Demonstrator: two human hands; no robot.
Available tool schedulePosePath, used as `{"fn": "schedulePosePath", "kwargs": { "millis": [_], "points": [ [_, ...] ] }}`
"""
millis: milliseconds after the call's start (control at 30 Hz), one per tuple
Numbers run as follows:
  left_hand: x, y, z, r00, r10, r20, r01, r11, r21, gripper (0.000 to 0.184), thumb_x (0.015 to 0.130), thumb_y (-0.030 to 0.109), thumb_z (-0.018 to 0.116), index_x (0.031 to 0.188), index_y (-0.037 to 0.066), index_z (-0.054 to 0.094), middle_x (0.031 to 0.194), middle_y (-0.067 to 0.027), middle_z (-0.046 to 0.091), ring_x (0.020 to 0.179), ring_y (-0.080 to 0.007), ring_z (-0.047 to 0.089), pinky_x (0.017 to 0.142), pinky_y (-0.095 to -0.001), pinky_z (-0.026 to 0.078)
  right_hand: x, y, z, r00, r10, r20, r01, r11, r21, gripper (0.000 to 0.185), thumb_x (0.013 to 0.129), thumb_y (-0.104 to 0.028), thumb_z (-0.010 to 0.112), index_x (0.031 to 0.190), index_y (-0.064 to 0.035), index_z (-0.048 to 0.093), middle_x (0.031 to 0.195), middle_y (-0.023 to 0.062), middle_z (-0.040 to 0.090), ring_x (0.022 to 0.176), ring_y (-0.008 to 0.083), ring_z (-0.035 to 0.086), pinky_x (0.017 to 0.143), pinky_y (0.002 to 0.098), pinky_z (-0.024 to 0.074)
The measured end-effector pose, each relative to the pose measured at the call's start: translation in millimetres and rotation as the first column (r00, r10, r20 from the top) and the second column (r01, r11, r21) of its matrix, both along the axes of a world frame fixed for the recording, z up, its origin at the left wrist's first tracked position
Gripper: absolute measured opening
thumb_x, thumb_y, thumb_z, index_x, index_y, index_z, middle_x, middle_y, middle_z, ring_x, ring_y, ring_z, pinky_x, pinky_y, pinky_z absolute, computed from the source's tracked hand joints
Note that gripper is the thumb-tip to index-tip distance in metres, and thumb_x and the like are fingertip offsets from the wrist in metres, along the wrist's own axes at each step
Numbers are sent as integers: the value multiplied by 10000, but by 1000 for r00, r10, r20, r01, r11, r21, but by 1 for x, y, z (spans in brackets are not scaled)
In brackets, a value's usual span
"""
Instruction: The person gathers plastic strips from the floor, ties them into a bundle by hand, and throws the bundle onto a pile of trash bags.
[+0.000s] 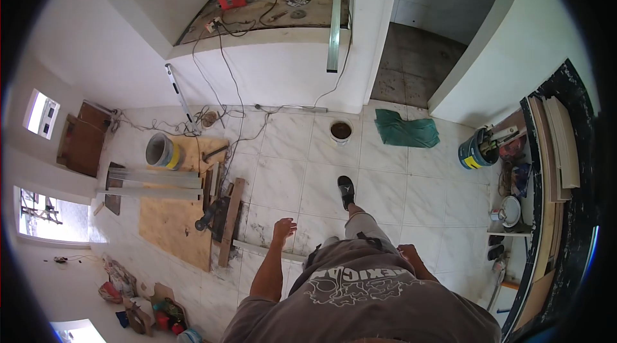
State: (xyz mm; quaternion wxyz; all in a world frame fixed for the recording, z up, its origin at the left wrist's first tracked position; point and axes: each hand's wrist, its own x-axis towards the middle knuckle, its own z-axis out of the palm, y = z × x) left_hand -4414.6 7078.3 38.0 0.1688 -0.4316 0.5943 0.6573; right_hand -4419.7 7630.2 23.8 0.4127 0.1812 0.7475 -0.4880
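Observation:
My left hand [284,231] hangs out in front of me over the tiled floor, its fingers loosely stretched and nothing in it. Closest to it on the left are a long wooden strip [231,221] and a dark power tool [211,213], both low on the floor. At my right side, my right hand [409,252] shows only partly beside my body; its fingers are too small and hidden to read. One dark shoe [346,190] is stepped forward on the white tiles.
A small bucket [340,132] stands ahead, with a green sheet [406,128] right of it. Plywood [170,230] lies left, bearing a grey bucket [163,151] and metal profiles [154,179]. Cables [238,86] trail from the raised platform [257,38]. A tool bucket [477,150] stands right.

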Motion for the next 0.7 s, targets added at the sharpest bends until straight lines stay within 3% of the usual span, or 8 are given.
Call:
{"fn": "schedulePosePath", "kwargs": {
  "millis": [67, 200, 300, 333, 367, 467, 567, 700],
  "points": [
    [-11, -1, -6, 1000, 15, 22, -15, 1000, 26, 343, 954, 324, 552, 1212, 104, 604, 1006, -77, 708, 826, -188, 681, 732, -369, 505, -55, -13, -17, 997, -9, 75, 9, 1000, -8, 146, 905, -151, 543, 816, -41, 581, 695, 106, 568, 621, 243, 608, 586, 434, 494],
    [-15, 1, -1, 955, 190, 226, -212, 974, 75, 379, 955, 280, 522, 1275, 82, 563, 1042, -108, 691, 851, -224, 678, 754, -378, 517, -187, -37, -43, 954, -114, 278, 142, 987, -80, 160, 907, -146, 547, 773, -58, 559, 650, 92, 533, 573, 226, 582, 541, 430, 478],
    [-4, -7, -23, 923, 331, 198, -362, 921, 144, 391, 952, 278, 517, 1279, 67, 559, 1042, -116, 686, 866, -243, 674, 776, -375, 517, -305, -79, -33, 953, -117, 280, 136, 990, -47, 159, 906, -168, 550, 801, -51, 566, 660, 104, 551, 575, 237, 596, 549, 438, 501],
    [-8, -7, -20, 956, 264, 126, -272, 961, 53, 396, 952, 279, 516, 1282, 64, 557, 1044, -118, 684, 852, -244, 670, 759, -372, 517, -346, -102, -16, 965, -89, 247, 88, 996, 14, 171, 904, -193, 552, 850, -34, 584, 692, 124, 586, 599, 257, 623, 579, 449, 533],
    [-6, -7, -16, 980, 186, 64, -184, 982, -45, 401, 951, 280, 515, 1285, 61, 556, 1046, -119, 682, 838, -246, 666, 741, -369, 517, -388, -115, -19, 981, -17, 195, 13, 1000, 18, 239, 925, -266, 563, 985, -35, 582, 837, 147, 650, 725, 295, 676, 697, 482, 561],
    [-11, -6, -11, 998, 64, -8, -64, 971, -230, 349, 939, 270, 525, 1210, 57, 577, 1006, -111, 681, 787, -252, 657, 694, -374, 519, -496, -159, 1, 997, -11, 72, 16, 997, -74, 224, 928, -291, 571, 999, -80, 597, 842, 114, 673, 766, 269, 691, 710, 470, 565],
    [-29, -10, -16, 994, -71, 82, 99, 897, -430, 265, 909, 252, 556, 1088, 60, 591, 941, -117, 678, 759, -277, 659, 664, -399, 520, -564, -204, 21, 999, -31, -31, 27, 989, -143, 235, 922, -270, 573, 1033, -64, 595, 888, 131, 671, 790, 276, 687, 706, 463, 566],
    [-57, -29, -36, 929, -253, 270, 369, 702, -610, 175, 870, 228, 598, 926, 63, 610, 855, -125, 674, 721, -311, 662, 625, -431, 523, -598, -252, 38, 999, 17, -29, -21, 991, -129, 256, 920, -260, 575, 1067, -51, 590, 891, 132, 666, 787, 275, 686, 701, 448, 569]
  ]
}}
